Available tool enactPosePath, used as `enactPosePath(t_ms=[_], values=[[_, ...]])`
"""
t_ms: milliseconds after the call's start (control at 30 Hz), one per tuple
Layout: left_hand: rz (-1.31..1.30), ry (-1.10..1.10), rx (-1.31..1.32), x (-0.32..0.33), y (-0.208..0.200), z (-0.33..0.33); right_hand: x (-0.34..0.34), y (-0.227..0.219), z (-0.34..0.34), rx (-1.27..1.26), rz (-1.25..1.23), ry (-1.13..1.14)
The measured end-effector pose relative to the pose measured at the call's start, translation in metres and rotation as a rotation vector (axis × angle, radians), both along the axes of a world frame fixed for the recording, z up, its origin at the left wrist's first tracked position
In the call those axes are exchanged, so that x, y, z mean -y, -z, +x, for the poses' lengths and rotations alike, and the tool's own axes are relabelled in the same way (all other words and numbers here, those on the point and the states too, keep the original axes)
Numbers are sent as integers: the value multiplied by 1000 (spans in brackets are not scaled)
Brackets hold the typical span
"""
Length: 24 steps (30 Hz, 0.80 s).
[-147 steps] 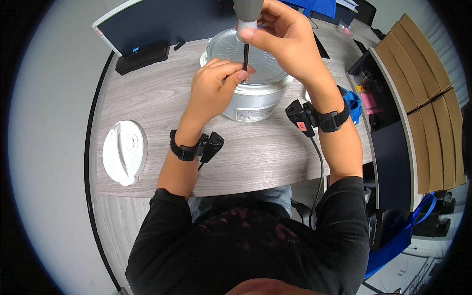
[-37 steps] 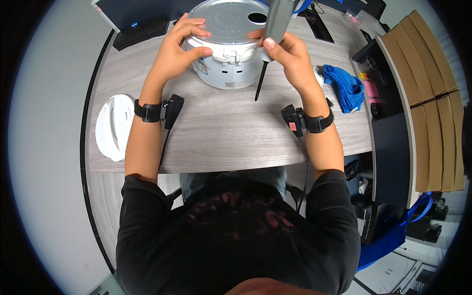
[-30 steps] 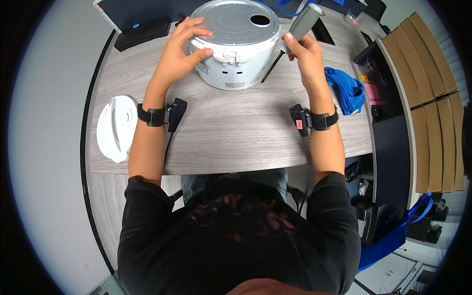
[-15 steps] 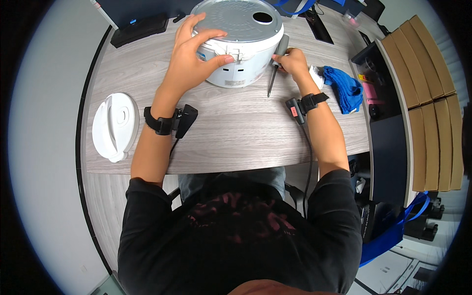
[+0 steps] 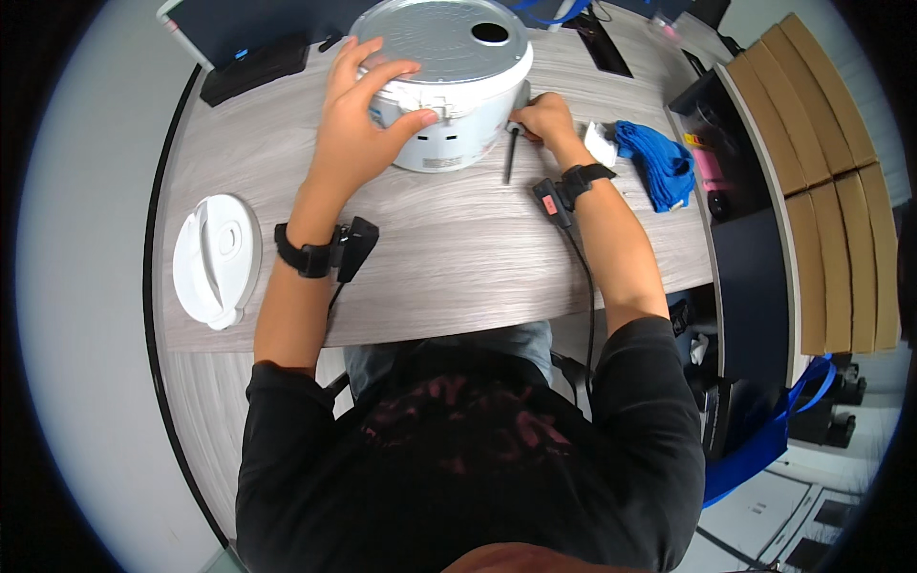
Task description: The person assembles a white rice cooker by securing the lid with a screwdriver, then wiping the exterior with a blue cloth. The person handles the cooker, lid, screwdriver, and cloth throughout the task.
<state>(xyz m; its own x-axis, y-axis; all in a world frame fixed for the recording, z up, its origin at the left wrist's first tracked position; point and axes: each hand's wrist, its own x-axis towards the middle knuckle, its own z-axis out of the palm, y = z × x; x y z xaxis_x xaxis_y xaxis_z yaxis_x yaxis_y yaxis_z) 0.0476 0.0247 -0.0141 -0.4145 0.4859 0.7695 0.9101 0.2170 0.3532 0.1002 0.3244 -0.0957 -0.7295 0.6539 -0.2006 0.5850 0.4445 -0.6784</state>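
A white rice cooker point(image 5: 458, 133) with a silver metal top plate point(image 5: 430, 43) stands at the far middle of the desk. My left hand point(image 5: 363, 115) grips its front left rim, fingers over the plate and thumb by the front latch. Beside the cooker's right side, my right hand point(image 5: 546, 122) is closed round a screwdriver point(image 5: 511, 158). The dark shaft points down toward the desk; most of the grey handle is hidden by my hand and the cooker. A white lid-like cover point(image 5: 218, 263) lies at the left of the desk.
Right of my right hand are a crumpled white tissue point(image 5: 601, 145) and a blue cloth point(image 5: 657, 164). Farther right stands a shelf with cardboard boxes point(image 5: 812, 172). A black box point(image 5: 253, 76) sits at the back left. A cable point(image 5: 590, 286) hangs from my right wrist device.
The whole view has shifted slightly, with the cooker now a little farther left. Less of the screwdriver's handle shows beside the cooker. Both hands keep their holds.
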Motion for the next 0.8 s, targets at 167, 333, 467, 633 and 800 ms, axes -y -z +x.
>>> enactPosePath(t_ms=[167, 333, 467, 633, 800], values=[[104, -8, -79, -3, -21, 37, 2, -11, 26, -55, 4, 33], [-24, 332, 183, -11, -21, 79, -19, -30, 81, -29, 426, 79], [-222, 411, 336, -41, -11, 96, -30, -23, 101, 57, 550, 110], [-367, 354, 265, -67, 20, 89, -28, -11, 95, 156, 603, 74], [-408, 365, 266, -67, 28, 81, -32, -3, 90, 147, 658, 16]])
